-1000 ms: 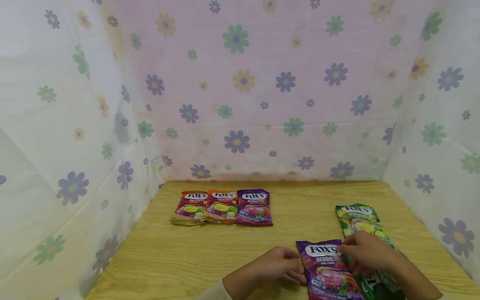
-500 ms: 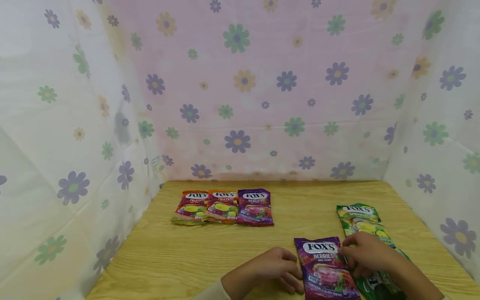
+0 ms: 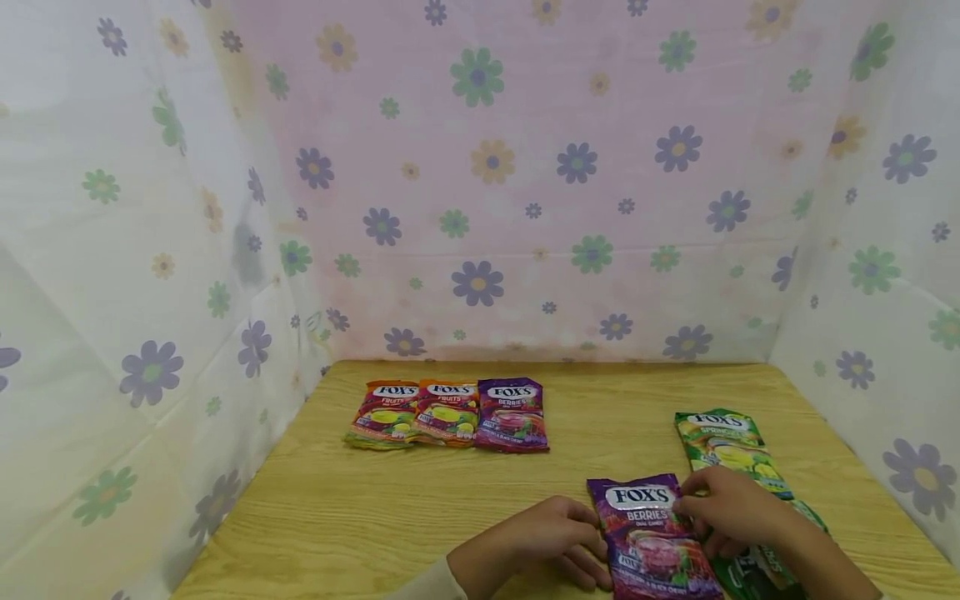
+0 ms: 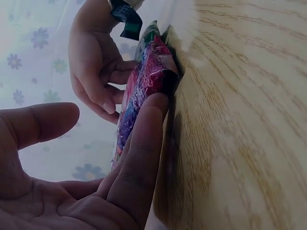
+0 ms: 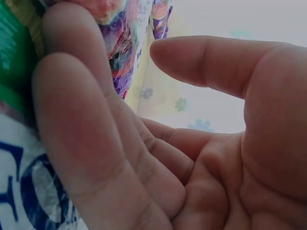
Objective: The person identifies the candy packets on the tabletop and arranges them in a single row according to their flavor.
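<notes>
A purple Fox's Berries candy bag (image 3: 656, 542) lies on the table in front of me, between my two hands. My left hand (image 3: 551, 542) rests along its left edge. In the left wrist view, extended fingers (image 4: 139, 153) touch the bag's side and the thumb stands away from it. At the bag's right edge is my right hand (image 3: 738, 512). The right wrist view shows its fingers (image 5: 79, 120) against the bags, with its thumb apart. Partly under the right hand and forearm lies a dark green bag (image 3: 757, 575). A lighter green Fox's bag (image 3: 723, 446) lies just beyond that hand.
Farther back on the left, two orange Fox's Fruits bags (image 3: 386, 417) and another purple Berries bag (image 3: 512, 417) lie in a row, side by side. The wooden table (image 3: 390, 517) is enclosed by flowered cloth (image 3: 517, 183) at the back and both sides.
The purple Berries bag between my hands has shifted slightly left and away from me. Both hands stay at its edges. The back row has not moved.
</notes>
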### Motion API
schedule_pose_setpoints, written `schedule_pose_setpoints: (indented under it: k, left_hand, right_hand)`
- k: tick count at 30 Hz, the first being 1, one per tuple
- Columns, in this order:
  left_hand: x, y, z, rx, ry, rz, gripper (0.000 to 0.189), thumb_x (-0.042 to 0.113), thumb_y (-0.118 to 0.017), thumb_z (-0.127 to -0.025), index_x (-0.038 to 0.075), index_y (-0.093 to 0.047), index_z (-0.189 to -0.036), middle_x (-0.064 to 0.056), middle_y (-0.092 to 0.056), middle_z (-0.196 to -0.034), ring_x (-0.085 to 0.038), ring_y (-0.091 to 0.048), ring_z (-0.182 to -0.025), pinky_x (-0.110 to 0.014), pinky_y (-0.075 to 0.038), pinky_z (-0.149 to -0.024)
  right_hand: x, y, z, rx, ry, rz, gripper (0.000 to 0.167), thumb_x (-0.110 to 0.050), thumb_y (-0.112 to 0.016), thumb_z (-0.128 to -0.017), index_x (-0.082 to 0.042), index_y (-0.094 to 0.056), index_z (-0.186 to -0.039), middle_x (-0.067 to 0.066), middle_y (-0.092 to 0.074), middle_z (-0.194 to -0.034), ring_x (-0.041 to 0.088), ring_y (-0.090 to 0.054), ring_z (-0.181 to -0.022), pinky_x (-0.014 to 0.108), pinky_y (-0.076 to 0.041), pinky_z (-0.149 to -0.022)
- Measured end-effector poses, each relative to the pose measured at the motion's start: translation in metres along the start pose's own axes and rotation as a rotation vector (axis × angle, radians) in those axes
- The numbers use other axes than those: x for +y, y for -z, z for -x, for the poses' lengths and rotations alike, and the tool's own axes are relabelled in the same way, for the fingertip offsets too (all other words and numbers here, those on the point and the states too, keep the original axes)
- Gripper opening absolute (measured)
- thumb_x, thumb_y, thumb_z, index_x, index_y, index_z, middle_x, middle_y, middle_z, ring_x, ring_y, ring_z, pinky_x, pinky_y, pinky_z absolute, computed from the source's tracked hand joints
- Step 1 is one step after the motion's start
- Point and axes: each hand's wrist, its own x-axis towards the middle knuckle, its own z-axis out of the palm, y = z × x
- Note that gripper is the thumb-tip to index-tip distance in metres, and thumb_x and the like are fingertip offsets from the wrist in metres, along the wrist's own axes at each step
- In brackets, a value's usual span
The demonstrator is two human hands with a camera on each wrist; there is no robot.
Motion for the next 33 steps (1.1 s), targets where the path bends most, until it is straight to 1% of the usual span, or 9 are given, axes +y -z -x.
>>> schedule_pose_setpoints:
  k: [6,10,12,16,19,22,25,29,33]
  left_hand:
    - [0.001,0.000,0.002,-0.007,-0.021,0.015,0.033,0.020,-0.060,-0.103,0.009,-0.061,-0.134,-0.023,-0.076,-0.114,-0.024,-0.078,-0.093,-0.036,-0.063,-0.085]
    - [0.004,0.000,0.005,-0.003,-0.034,0.018,0.036,0.020,-0.059,-0.103,0.010,-0.058,-0.137,-0.022,-0.076,-0.114,-0.027,-0.078,-0.096,-0.036,-0.063,-0.086]
    - [0.005,0.000,0.006,0.003,-0.041,0.021,0.038,0.020,-0.060,-0.102,0.009,-0.056,-0.138,-0.022,-0.076,-0.114,-0.027,-0.078,-0.096,-0.037,-0.063,-0.086]
    - [0.005,0.001,0.007,0.025,-0.054,0.020,0.042,0.019,-0.061,-0.100,0.009,-0.055,-0.141,-0.021,-0.076,-0.112,-0.028,-0.078,-0.095,-0.039,-0.063,-0.085]
    - [0.006,0.002,0.007,0.040,-0.064,0.016,0.044,0.019,-0.062,-0.100,0.010,-0.055,-0.142,-0.018,-0.077,-0.111,-0.030,-0.078,-0.096,-0.040,-0.063,-0.085]
    - [0.009,0.002,0.009,0.046,-0.087,0.015,0.044,0.018,-0.063,-0.099,0.010,-0.055,-0.142,-0.015,-0.077,-0.111,-0.031,-0.078,-0.096,-0.040,-0.064,-0.084]
    - [0.012,0.003,0.011,0.046,-0.116,0.024,0.043,0.016,-0.062,-0.098,0.008,-0.055,-0.141,-0.016,-0.077,-0.111,-0.032,-0.078,-0.096,-0.040,-0.064,-0.083]
    - [0.017,0.006,0.013,0.047,-0.136,0.020,0.042,0.017,-0.062,-0.099,0.009,-0.056,-0.140,-0.014,-0.077,-0.112,-0.031,-0.078,-0.096,-0.041,-0.063,-0.085]
    - [0.021,0.010,0.014,0.058,-0.163,0.013,0.044,0.018,-0.061,-0.100,0.009,-0.054,-0.142,-0.013,-0.077,-0.112,-0.030,-0.078,-0.096,-0.041,-0.063,-0.087]
  right_hand:
    - [0.003,0.006,0.000,-0.060,0.114,-0.032,0.051,-0.032,-0.066,-0.100,0.009,-0.060,-0.132,0.011,-0.065,-0.075,0.027,-0.071,-0.062,0.039,-0.058,-0.054]
    - [0.002,0.008,0.000,-0.072,0.158,-0.032,0.048,-0.030,-0.063,-0.102,0.009,-0.063,-0.129,0.009,-0.064,-0.073,0.026,-0.070,-0.060,0.038,-0.057,-0.053]
    - [0.000,0.007,0.000,-0.063,0.163,-0.026,0.046,-0.030,-0.063,-0.102,0.008,-0.064,-0.127,0.008,-0.064,-0.072,0.026,-0.070,-0.060,0.037,-0.056,-0.052]
    - [-0.002,0.008,-0.001,-0.043,0.161,-0.022,0.049,-0.031,-0.063,-0.102,0.009,-0.063,-0.130,0.008,-0.064,-0.072,0.025,-0.070,-0.060,0.038,-0.057,-0.052]
    - [-0.003,0.010,-0.002,-0.048,0.179,-0.023,0.051,-0.031,-0.062,-0.102,0.011,-0.062,-0.132,0.008,-0.064,-0.071,0.026,-0.070,-0.059,0.038,-0.058,-0.053]
    - [-0.005,0.012,-0.001,-0.051,0.204,-0.022,0.053,-0.031,-0.062,-0.103,0.012,-0.060,-0.134,0.009,-0.064,-0.071,0.028,-0.070,-0.059,0.040,-0.059,-0.053]
    - [-0.009,0.014,-0.001,-0.032,0.213,-0.005,0.053,-0.032,-0.062,-0.103,0.011,-0.061,-0.134,0.009,-0.065,-0.071,0.029,-0.071,-0.059,0.041,-0.060,-0.053]
    - [-0.015,0.016,0.000,0.004,0.216,0.020,0.050,-0.032,-0.063,-0.102,0.009,-0.065,-0.130,0.009,-0.065,-0.072,0.029,-0.071,-0.059,0.040,-0.060,-0.053]
    - [-0.022,0.017,-0.002,0.024,0.243,0.029,0.045,-0.030,-0.062,-0.102,0.008,-0.067,-0.127,0.009,-0.064,-0.074,0.028,-0.071,-0.059,0.040,-0.060,-0.053]
